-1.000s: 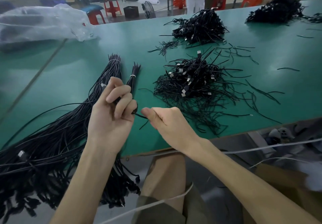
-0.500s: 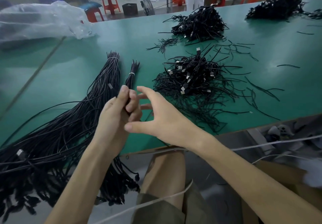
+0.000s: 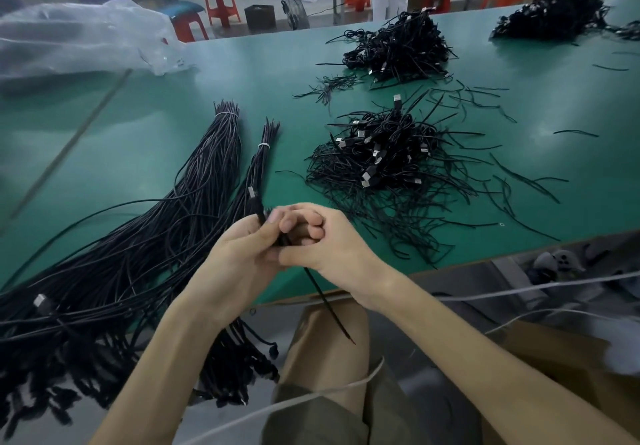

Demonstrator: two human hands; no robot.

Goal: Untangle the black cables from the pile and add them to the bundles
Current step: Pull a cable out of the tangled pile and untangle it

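**One cable freed, held over the bundles**

Far left is a crumpled clear plastic bag (image 3: 79, 39) on the green table (image 3: 138, 125), not in play. Next comes a thick bundle of long black cables (image 3: 138, 254), tied white at the far end and fanning off the near edge. Just right of it lies a thin tied bundle of black cables (image 3: 258, 167), parallel to it. Both are probably parked close so each freed cable can be laid straight in.

The left hand (image 3: 239, 257) has its fingers curled round a single black cable (image 3: 327, 302). The silver plug end pokes up above the fist, over the thin bundle. The right hand (image 3: 322, 240) is pressed against the left, fingers curled, pinching the same cable lower down. My read is that it's straightening or lining it up. The tail hangs free below both hands, past the near table edge, straight and without knots.

Right of the hands is the tangled pile of short black cables with silver plugs (image 3: 381, 164), with strands spilling round it. It sits within right-hand reach, so it's likely the feed. A second black heap (image 3: 398, 49) lies farther back, and a third black heap (image 3: 550, 14) far right.
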